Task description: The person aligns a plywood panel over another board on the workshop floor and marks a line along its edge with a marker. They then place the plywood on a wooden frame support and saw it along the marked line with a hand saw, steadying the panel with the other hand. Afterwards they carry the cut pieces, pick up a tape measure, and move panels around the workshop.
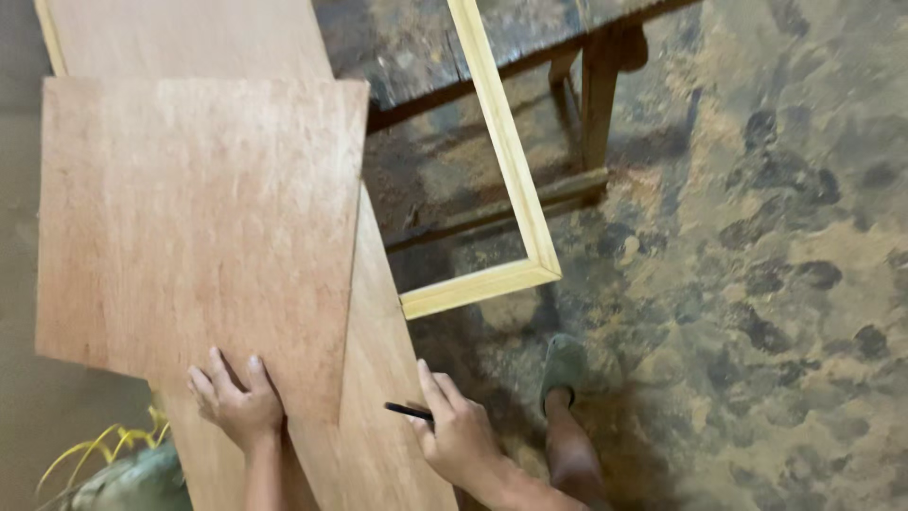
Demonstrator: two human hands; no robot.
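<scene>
Hands (236, 402) on plywood (199, 227), pencil (409, 411) ready

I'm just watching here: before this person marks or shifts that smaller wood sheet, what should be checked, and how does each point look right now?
1. Left hand pressing on the small plywood sheet: ok, fingers lie flat on its lower edge.
2. Pencil in the right hand: ok, held, tip pointing toward the small sheet.
3. Small sheet supported: ok, it lies on the long plywood board.
4. Sheet edges squared to the board: not ok, it sits skewed and overhangs the board's left side.
5. Pale wooden frame out of the way: ok, apart from both hands.
6. Foot clear of the board: ok, it stands on the floor beside it.
</scene>
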